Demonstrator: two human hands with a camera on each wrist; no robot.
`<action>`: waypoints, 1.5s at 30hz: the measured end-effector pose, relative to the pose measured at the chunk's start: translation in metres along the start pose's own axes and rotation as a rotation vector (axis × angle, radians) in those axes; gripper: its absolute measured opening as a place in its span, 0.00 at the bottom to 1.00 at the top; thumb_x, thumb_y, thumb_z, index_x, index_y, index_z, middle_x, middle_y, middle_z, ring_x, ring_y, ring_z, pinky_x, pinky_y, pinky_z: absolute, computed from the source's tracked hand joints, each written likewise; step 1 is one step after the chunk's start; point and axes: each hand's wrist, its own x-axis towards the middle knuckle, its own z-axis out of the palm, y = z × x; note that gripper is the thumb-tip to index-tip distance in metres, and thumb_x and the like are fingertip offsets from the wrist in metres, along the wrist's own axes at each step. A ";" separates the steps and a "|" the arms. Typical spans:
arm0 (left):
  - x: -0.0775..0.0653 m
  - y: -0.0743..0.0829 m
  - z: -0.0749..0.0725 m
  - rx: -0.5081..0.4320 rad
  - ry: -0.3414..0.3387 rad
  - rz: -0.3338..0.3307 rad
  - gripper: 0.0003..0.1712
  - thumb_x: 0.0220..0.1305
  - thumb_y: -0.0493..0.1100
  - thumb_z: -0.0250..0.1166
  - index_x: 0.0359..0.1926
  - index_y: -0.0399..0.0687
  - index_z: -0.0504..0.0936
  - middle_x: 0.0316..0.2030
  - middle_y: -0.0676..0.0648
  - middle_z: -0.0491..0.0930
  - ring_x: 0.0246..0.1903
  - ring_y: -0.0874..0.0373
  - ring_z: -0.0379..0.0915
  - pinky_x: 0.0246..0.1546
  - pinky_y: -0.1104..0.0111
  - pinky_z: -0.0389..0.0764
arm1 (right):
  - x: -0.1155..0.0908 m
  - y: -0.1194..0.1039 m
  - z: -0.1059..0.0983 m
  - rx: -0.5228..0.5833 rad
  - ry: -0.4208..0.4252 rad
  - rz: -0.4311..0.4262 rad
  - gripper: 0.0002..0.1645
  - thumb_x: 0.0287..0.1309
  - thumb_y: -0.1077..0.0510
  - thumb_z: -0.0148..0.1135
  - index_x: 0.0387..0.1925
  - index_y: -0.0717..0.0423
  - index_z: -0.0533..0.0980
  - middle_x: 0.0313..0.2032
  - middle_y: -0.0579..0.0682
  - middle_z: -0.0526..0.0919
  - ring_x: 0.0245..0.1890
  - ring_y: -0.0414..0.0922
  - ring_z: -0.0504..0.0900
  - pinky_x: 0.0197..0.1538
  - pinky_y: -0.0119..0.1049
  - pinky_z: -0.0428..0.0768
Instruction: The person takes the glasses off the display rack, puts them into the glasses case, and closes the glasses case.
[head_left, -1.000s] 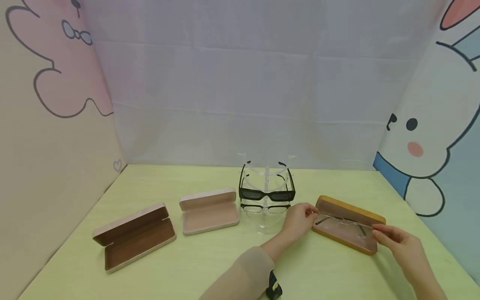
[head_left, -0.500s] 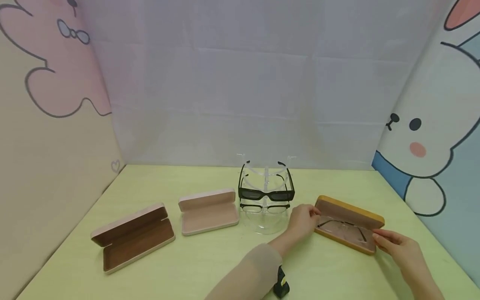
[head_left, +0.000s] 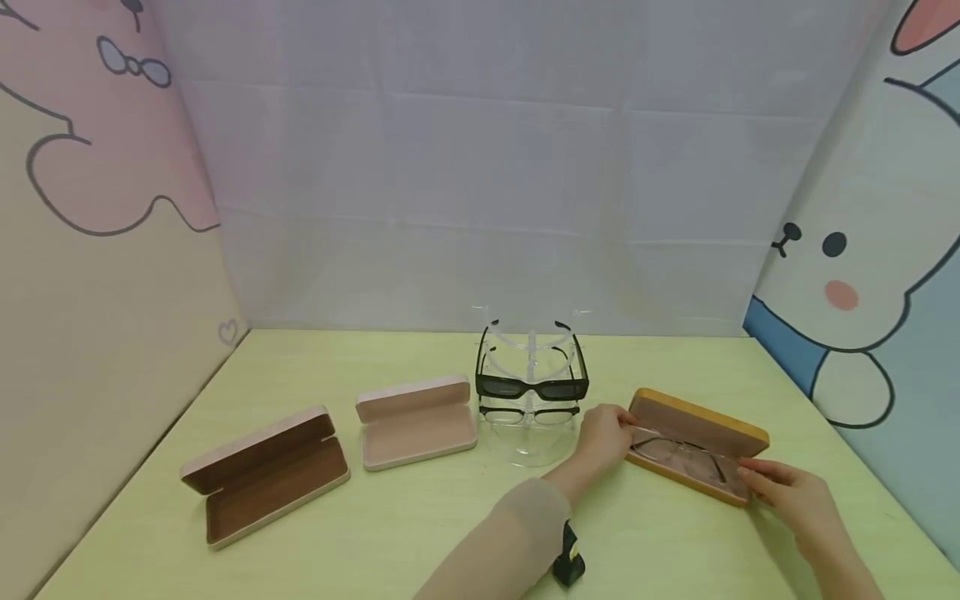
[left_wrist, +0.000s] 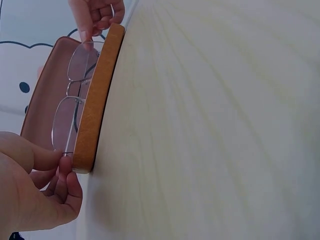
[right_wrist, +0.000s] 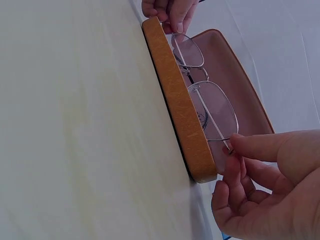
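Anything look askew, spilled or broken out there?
Nothing stands out. The thin silver wire-rimmed glasses, pinched by the left hand and right hand at the open orange case, show no visible damage. The black rectangular sunglasses sit roughly level on the clear plastic stand, and no spill shows on the pale yellow-green table.

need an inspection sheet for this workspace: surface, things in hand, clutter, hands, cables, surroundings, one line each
Surface: pale yellow-green table.
Things in hand: thin-rimmed glasses at the open mustard case, seemingly partly inside; whether they touch its floor is unclear.
Clutter: open brown-lined case and open pale pink case, both left of a clear stand bearing black sunglasses above dark-rimmed glasses.
Hands: left hand pinches one end of the thin-rimmed glasses, right hand the other.
Cables: nothing seen.
Surroundings: pale backdrop, cartoon-printed side panels.
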 end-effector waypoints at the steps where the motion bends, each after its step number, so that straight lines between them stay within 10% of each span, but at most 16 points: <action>1: 0.000 0.000 0.000 0.005 0.003 0.001 0.05 0.53 0.36 0.64 0.26 0.49 0.85 0.24 0.55 0.81 0.18 0.69 0.66 0.19 0.78 0.67 | 0.000 0.000 0.000 -0.014 0.003 -0.004 0.35 0.55 0.43 0.58 0.52 0.70 0.71 0.36 0.40 0.81 0.27 0.18 0.64 0.31 0.21 0.71; 27: 0.004 0.008 0.000 0.121 0.015 -0.027 0.06 0.53 0.39 0.63 0.25 0.50 0.87 0.24 0.56 0.82 0.21 0.67 0.69 0.21 0.77 0.68 | 0.005 -0.001 0.003 -0.130 -0.010 -0.010 0.37 0.58 0.41 0.54 0.51 0.72 0.71 0.44 0.63 0.79 0.33 0.35 0.70 0.38 0.33 0.70; 39: 0.001 0.009 0.000 0.025 0.053 -0.037 0.03 0.52 0.36 0.61 0.29 0.46 0.79 0.23 0.52 0.77 0.19 0.65 0.67 0.19 0.75 0.67 | 0.000 0.002 -0.006 -0.103 0.015 -0.005 0.36 0.61 0.43 0.48 0.51 0.74 0.70 0.29 0.48 0.83 0.25 0.27 0.73 0.30 0.25 0.72; 45: 0.000 0.016 -0.002 -0.026 0.059 -0.038 0.08 0.53 0.38 0.61 0.37 0.43 0.76 0.27 0.52 0.70 0.24 0.63 0.64 0.24 0.74 0.66 | 0.000 -0.001 -0.014 -0.022 0.018 0.041 0.48 0.60 0.35 0.45 0.59 0.76 0.59 0.39 0.58 0.82 0.25 0.28 0.74 0.35 0.31 0.77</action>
